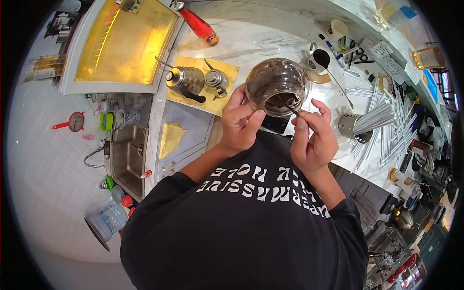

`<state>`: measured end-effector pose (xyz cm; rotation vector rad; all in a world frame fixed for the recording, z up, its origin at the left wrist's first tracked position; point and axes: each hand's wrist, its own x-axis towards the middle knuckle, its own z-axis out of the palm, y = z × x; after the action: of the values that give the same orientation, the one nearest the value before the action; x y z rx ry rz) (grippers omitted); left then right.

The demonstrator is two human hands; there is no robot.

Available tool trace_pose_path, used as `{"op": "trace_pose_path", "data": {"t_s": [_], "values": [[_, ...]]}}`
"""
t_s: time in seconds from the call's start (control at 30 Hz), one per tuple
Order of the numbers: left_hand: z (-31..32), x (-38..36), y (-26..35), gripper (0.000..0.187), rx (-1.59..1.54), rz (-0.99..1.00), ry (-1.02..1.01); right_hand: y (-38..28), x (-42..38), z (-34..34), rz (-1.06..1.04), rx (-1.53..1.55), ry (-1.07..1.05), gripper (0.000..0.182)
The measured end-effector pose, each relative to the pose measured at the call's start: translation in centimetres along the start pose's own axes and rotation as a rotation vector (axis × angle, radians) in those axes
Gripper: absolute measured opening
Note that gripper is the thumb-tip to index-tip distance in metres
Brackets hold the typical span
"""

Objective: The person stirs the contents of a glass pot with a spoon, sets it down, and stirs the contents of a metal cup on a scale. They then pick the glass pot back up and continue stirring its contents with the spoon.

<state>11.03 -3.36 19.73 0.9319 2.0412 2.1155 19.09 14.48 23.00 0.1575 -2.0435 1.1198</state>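
My left hand (243,120) grips the side of a round glass jar (274,79), which is tilted with its mouth towards me. Dark brown contents show through the glass. Between the thumb and fingers of my right hand (313,137) is a thin dark stick-like utensil (288,106). It reaches into the jar's mouth, and its far end is hidden inside. Just beyond the jar stand a small pitcher (319,59) of dark liquid and a long thin spoon (340,88).
On a yellow cloth (227,72) to the left stand a gooseneck kettle (186,81) and a smaller metal pot (216,79). A red bottle (199,26) is behind them. To the right, a metal cup (355,126) holds straws, with many more scattered around. A sink (129,154) lies far left.
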Motion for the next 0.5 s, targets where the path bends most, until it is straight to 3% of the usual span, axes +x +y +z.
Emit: {"op": "trace_pose_path", "data": {"t_s": [0.33,0.5], "values": [[0.0,0.1,-0.1,0.025,0.011,0.015,0.004,0.2,-0.3,0.4,0.099,0.052,0.061,0.016],[0.0,-0.1,-0.3,0.025,0.026,-0.014,0.015,-0.8,0.2,0.1,0.381,0.171,0.153,0.014]]}}
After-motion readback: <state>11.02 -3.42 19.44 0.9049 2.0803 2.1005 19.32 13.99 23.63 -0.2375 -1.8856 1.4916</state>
